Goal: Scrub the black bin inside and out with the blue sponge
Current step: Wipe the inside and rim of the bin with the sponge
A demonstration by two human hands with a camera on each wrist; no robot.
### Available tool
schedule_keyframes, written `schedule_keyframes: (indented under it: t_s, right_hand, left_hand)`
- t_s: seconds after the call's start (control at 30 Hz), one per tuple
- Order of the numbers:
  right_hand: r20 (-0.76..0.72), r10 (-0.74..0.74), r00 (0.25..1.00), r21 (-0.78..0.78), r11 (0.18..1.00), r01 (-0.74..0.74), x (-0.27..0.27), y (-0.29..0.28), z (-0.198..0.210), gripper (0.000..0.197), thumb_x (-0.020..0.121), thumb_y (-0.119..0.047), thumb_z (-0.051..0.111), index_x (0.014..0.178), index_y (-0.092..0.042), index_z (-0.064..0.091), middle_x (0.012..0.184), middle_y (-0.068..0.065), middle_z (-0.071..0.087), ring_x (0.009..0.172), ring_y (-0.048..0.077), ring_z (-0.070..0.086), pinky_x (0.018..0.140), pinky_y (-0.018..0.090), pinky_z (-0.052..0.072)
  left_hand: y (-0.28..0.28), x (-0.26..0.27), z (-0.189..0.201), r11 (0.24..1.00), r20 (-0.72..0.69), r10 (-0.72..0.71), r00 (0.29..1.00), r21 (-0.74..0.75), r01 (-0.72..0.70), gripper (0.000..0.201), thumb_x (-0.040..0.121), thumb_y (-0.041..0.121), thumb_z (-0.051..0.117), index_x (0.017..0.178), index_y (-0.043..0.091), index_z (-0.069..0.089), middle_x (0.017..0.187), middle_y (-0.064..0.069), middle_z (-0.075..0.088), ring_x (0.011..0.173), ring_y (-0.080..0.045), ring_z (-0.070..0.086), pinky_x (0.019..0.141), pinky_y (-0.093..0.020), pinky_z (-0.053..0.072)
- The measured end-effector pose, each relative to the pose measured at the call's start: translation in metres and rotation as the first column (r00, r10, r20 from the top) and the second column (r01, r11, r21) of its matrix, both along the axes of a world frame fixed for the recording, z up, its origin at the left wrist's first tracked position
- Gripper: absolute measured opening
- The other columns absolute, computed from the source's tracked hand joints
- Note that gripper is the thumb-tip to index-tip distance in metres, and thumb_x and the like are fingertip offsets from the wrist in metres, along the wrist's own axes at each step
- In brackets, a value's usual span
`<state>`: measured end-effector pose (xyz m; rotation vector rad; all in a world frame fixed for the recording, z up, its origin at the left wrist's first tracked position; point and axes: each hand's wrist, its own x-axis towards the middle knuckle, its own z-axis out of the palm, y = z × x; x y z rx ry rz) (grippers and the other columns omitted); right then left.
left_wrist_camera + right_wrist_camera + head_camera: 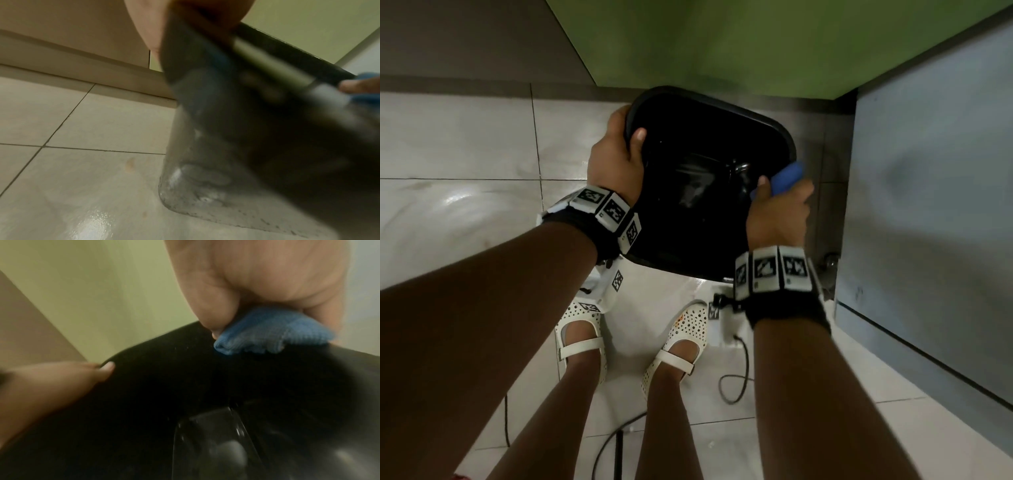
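The black bin [698, 192] is held tilted above the tiled floor, its open mouth facing me. My left hand [619, 154] grips its left rim, thumb inside and fingers hidden behind the wall. My right hand [780, 202] pinches the blue sponge [786, 180] and holds it against the bin's right rim. In the right wrist view the sponge [271, 331] sits on the rim under my fingers, above the dark wet inside [185, 402]. In the left wrist view the bin's outer wall [236, 146] shows blurred, with soapy streaks near its base.
White glossy floor tiles [465, 212] lie below. A green wall [722, 41] stands behind the bin and a grey cabinet side [928, 188] is close on the right. My feet in white shoes [582, 339] and loose black cables [736, 383] are beneath the bin.
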<state>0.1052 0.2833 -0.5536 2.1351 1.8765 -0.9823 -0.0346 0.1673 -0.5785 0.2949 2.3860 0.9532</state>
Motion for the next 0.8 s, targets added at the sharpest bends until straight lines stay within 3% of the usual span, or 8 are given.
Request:
schedule_keyframes:
  t_s: [0.17, 0.27, 0.43, 0.53, 0.6, 0.67, 0.73, 0.8]
  right_hand:
    - [-0.087, -0.122, 0.989, -0.091, 0.989, 0.114, 0.017, -0.015, 0.000, 0.050, 0.092, -0.029, 0.056, 0.132, -0.010, 0.033, 0.129, 0.016, 0.051, 0.116, 0.033, 0.053, 0.094, 0.039, 0.042]
    - [-0.130, -0.044, 0.990, -0.078, 0.996, 0.034, 0.007, 0.002, -0.001, 0.047, 0.090, -0.025, 0.057, 0.129, -0.011, 0.035, 0.127, 0.014, 0.052, 0.114, 0.032, 0.054, 0.095, 0.040, 0.043]
    - [-0.116, 0.338, 0.934, -0.003, 0.940, -0.340, -0.027, 0.037, -0.004, 0.051, 0.089, -0.024, 0.058, 0.133, -0.017, 0.034, 0.128, 0.012, 0.051, 0.116, 0.032, 0.051, 0.099, 0.045, 0.044]
    - [0.038, 0.650, 0.759, 0.066, 0.757, -0.651, -0.048, 0.044, -0.003, 0.051, 0.087, -0.029, 0.060, 0.133, -0.026, 0.038, 0.133, 0.008, 0.048, 0.123, 0.032, 0.044, 0.100, 0.049, 0.039]
    - [0.146, 0.807, 0.572, 0.106, 0.562, -0.821, -0.062, 0.038, -0.001, 0.053, 0.087, -0.033, 0.060, 0.134, -0.030, 0.038, 0.139, 0.007, 0.042, 0.129, 0.031, 0.035, 0.102, 0.050, 0.032]
    - [0.184, 0.888, 0.421, 0.157, 0.396, -0.905, -0.073, 0.022, -0.003, 0.053, 0.086, -0.035, 0.059, 0.134, -0.033, 0.038, 0.141, 0.007, 0.036, 0.130, 0.031, 0.031, 0.103, 0.050, 0.028]
    - [0.183, 0.923, 0.338, 0.196, 0.303, -0.933, -0.080, 0.006, -0.008, 0.053, 0.085, -0.032, 0.059, 0.134, -0.033, 0.039, 0.145, 0.005, 0.031, 0.131, 0.030, 0.030, 0.106, 0.052, 0.022]
    - [0.172, 0.934, 0.313, 0.207, 0.277, -0.939, -0.084, -0.002, -0.012, 0.052, 0.085, -0.027, 0.058, 0.134, -0.031, 0.040, 0.147, 0.003, 0.030, 0.131, 0.030, 0.029, 0.109, 0.054, 0.016]
  left_hand:
    - [-0.002, 0.002, 0.002, 0.999, -0.025, -0.039, 0.999, -0.036, 0.038, 0.042, 0.097, 0.024, 0.036, 0.138, 0.015, 0.034, 0.119, -0.019, 0.062, 0.107, -0.036, 0.058, 0.082, -0.033, 0.044]
    - [-0.004, 0.007, 0.003, 0.998, -0.026, 0.032, 0.999, -0.059, -0.033, 0.051, 0.096, 0.026, 0.037, 0.144, 0.022, 0.019, 0.119, -0.017, 0.063, 0.104, -0.035, 0.060, 0.081, -0.034, 0.045]
    - [-0.014, 0.008, 0.010, 0.971, -0.019, 0.070, 0.997, -0.227, -0.073, 0.091, 0.080, 0.038, 0.063, 0.146, 0.022, 0.001, 0.156, -0.009, 0.013, 0.138, -0.030, 0.029, 0.111, -0.054, 0.026]
    - [-0.016, -0.007, 0.015, 0.927, -0.071, -0.129, 0.989, -0.362, 0.095, 0.086, 0.080, 0.055, 0.054, 0.146, 0.024, 0.008, 0.157, -0.008, 0.011, 0.145, -0.028, 0.009, 0.112, -0.060, 0.010]
    - [-0.009, -0.018, 0.014, 0.928, -0.048, -0.255, 0.966, -0.291, 0.230, 0.070, 0.086, 0.055, 0.043, 0.144, 0.024, 0.019, 0.151, -0.013, 0.028, 0.141, -0.032, 0.021, 0.113, -0.059, 0.017]
    - [0.000, -0.022, 0.010, 0.927, -0.016, -0.339, 0.941, -0.175, 0.332, 0.056, 0.092, 0.048, 0.037, 0.139, 0.020, 0.032, 0.138, -0.018, 0.047, 0.128, -0.036, 0.043, 0.106, -0.045, 0.034]
    - [0.004, -0.020, 0.007, 0.911, -0.011, -0.393, 0.919, -0.142, 0.388, 0.042, 0.097, 0.035, 0.034, 0.132, 0.014, 0.043, 0.125, -0.020, 0.058, 0.114, -0.037, 0.053, 0.088, -0.032, 0.037]
    - [0.002, -0.017, 0.003, 0.913, -0.025, -0.394, 0.919, -0.129, 0.388, 0.037, 0.099, 0.029, 0.032, 0.123, 0.008, 0.050, 0.115, -0.023, 0.062, 0.105, -0.038, 0.056, 0.075, -0.031, 0.032]
